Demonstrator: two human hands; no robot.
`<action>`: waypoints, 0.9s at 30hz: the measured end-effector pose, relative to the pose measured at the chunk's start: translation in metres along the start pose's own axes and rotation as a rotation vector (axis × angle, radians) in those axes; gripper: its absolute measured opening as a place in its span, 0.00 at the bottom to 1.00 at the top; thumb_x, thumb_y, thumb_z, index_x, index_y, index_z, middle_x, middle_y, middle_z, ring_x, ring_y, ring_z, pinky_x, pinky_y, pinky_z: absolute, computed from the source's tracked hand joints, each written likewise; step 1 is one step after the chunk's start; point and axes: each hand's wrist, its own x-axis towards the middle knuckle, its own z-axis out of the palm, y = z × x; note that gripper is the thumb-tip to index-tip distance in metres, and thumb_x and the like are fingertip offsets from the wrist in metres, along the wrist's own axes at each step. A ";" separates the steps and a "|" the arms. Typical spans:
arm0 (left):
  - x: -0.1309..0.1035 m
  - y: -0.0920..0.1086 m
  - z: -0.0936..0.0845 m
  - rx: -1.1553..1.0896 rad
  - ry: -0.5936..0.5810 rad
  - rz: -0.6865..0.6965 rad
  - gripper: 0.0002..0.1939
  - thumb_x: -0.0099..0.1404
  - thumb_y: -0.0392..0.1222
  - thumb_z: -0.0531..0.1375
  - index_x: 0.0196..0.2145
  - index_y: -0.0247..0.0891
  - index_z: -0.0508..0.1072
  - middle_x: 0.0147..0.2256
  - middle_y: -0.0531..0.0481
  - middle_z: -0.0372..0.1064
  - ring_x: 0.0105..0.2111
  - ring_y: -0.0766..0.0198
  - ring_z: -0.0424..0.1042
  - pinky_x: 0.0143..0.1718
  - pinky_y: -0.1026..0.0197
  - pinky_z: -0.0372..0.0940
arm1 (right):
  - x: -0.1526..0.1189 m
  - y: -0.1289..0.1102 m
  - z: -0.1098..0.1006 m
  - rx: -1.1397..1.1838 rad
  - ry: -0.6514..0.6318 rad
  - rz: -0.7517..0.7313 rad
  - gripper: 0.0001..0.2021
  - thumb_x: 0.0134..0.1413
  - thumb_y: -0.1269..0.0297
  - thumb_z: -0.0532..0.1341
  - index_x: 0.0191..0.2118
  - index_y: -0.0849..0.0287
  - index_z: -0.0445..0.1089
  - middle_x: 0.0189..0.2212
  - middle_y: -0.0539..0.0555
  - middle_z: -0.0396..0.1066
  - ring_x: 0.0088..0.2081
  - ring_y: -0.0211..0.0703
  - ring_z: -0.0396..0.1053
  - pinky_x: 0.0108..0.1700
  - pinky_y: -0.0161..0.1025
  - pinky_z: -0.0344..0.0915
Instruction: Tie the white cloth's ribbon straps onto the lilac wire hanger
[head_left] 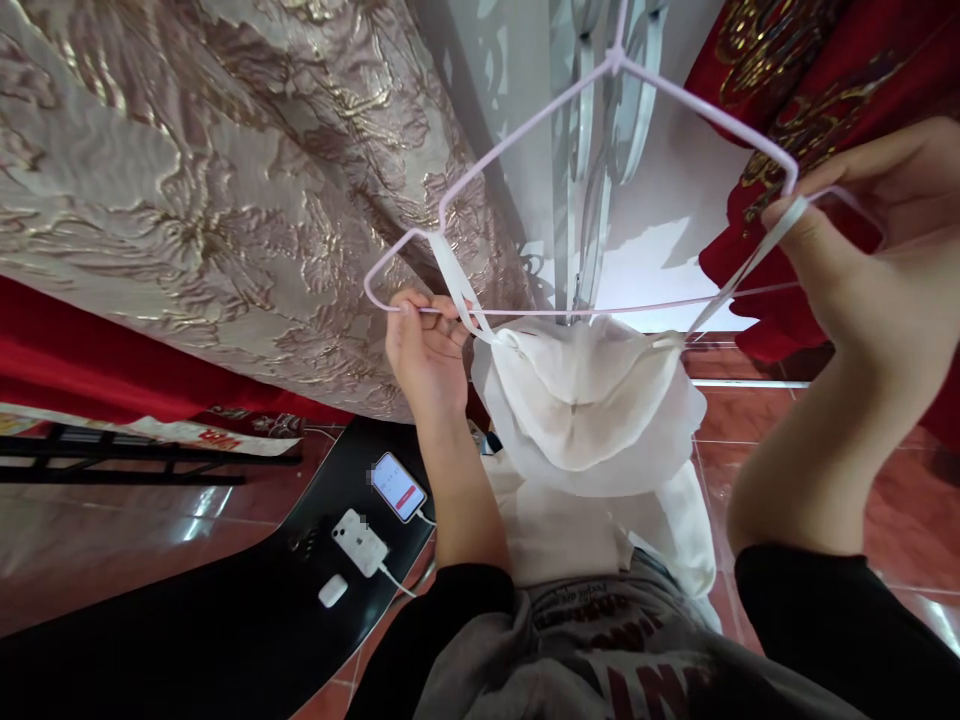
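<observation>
A pale pink hanger (529, 118) is held up in front of me. From its two shoulder ends hangs a white strappy top (585, 400) by thin straps. My left hand (431, 350) pinches the hanger's bottom bar near its left end, beside the left strap (454, 275). At the right end, my right hand (877, 220) is closed around the hanger's corner, with the right strap (772, 235) at its thumb. Part of the hanger's right end is hidden behind that hand. The lower part of the garment hangs down in front of my body.
Patterned pinkish-gold curtain fabric (210, 200) hangs at the left, red embroidered fabric (795, 120) at the right. On a black table (225, 600) lie two phones (401, 488) with cables and a small white case (332, 590). The floor is red tile (750, 410).
</observation>
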 end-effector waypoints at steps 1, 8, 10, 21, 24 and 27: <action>-0.001 -0.002 0.000 0.000 0.015 -0.004 0.17 0.68 0.56 0.70 0.37 0.43 0.71 0.32 0.51 0.74 0.34 0.60 0.79 0.34 0.62 0.75 | -0.003 -0.001 0.001 -0.038 -0.002 -0.036 0.11 0.62 0.58 0.69 0.46 0.57 0.81 0.42 0.58 0.78 0.45 0.46 0.76 0.49 0.46 0.71; -0.026 -0.019 0.003 0.059 -0.014 -0.119 0.16 0.66 0.54 0.72 0.42 0.42 0.76 0.39 0.48 0.80 0.37 0.61 0.81 0.44 0.60 0.75 | -0.035 -0.001 0.043 -0.006 0.127 -0.321 0.07 0.64 0.64 0.65 0.46 0.49 0.80 0.40 0.53 0.79 0.47 0.48 0.77 0.54 0.52 0.74; -0.035 -0.018 0.004 0.123 -0.068 -0.173 0.13 0.68 0.51 0.71 0.40 0.39 0.78 0.36 0.47 0.80 0.37 0.61 0.80 0.46 0.59 0.73 | -0.040 0.003 0.061 -0.014 -0.159 -0.231 0.08 0.65 0.62 0.64 0.48 0.49 0.78 0.46 0.52 0.81 0.50 0.49 0.78 0.55 0.53 0.73; 0.011 0.064 0.000 -0.072 -0.165 -0.135 0.20 0.78 0.54 0.57 0.51 0.38 0.81 0.58 0.45 0.77 0.63 0.53 0.71 0.41 0.63 0.74 | -0.061 0.006 0.073 -0.023 -0.322 -0.140 0.10 0.67 0.64 0.62 0.50 0.51 0.78 0.48 0.49 0.81 0.51 0.44 0.77 0.58 0.48 0.66; 0.016 0.048 -0.015 -0.063 0.081 -0.001 0.22 0.83 0.48 0.47 0.50 0.43 0.80 0.62 0.53 0.75 0.73 0.55 0.60 0.45 0.62 0.73 | -0.063 0.000 0.067 -0.030 -0.343 -0.143 0.09 0.67 0.64 0.63 0.50 0.51 0.78 0.52 0.50 0.81 0.53 0.44 0.78 0.60 0.49 0.67; 0.000 0.019 -0.025 0.006 0.300 0.041 0.20 0.80 0.41 0.48 0.48 0.49 0.80 0.60 0.56 0.76 0.71 0.55 0.64 0.43 0.61 0.74 | -0.067 -0.007 0.066 -0.018 -0.345 -0.166 0.08 0.67 0.65 0.64 0.48 0.52 0.78 0.53 0.50 0.81 0.54 0.44 0.78 0.60 0.50 0.68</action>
